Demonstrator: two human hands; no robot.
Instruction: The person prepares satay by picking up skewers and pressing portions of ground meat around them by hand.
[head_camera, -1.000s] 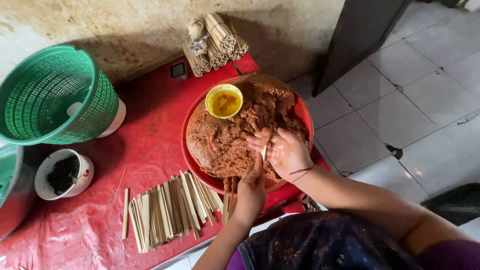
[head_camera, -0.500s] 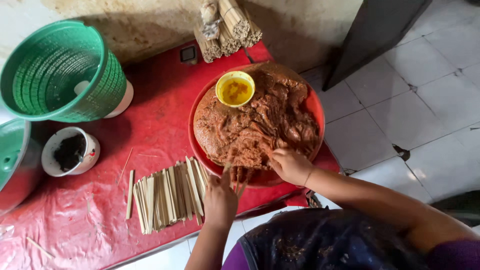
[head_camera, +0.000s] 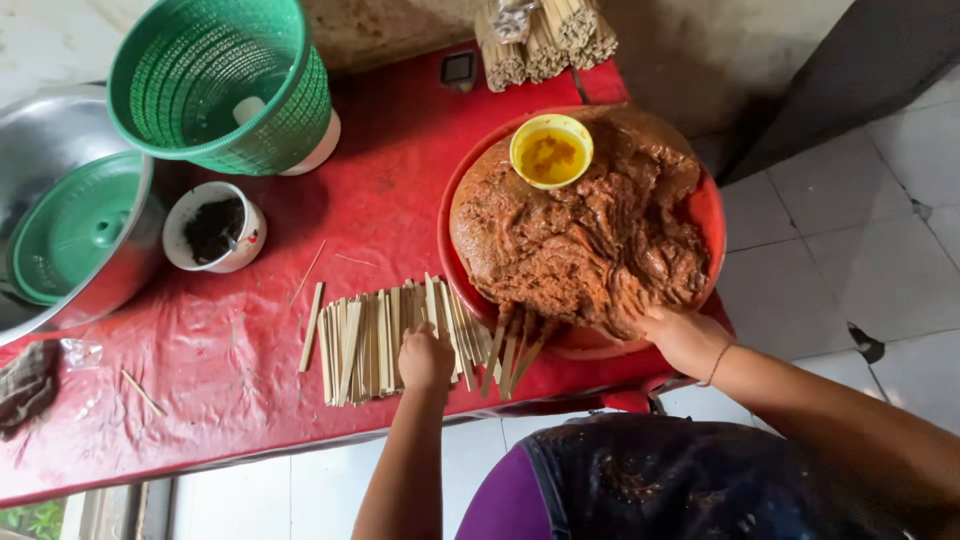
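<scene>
Left hand (head_camera: 426, 358) has come off the tray edge onto the flat sticks (head_camera: 385, 340), grip narrow, pinching at their near ends; right hand (head_camera: 680, 335) has slid to the paste mound (head_camera: 585, 235), fingers buried (grip state can't tell). Sticks: light, stiff, best taken mid-length. Paste: soft, sticky. One red tray (head_camera: 712, 215) on the counter (head_camera: 200, 380), one yellow cup (head_camera: 551, 152), sticks approx. 25+.

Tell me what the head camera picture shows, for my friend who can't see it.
A person's left hand rests on a pile of flat bamboo sticks on a red table cover, while the right hand digs into a mound of brown paste on a red tray. A small yellow bowl sits on the paste, and a green basket stands farther back.
</scene>
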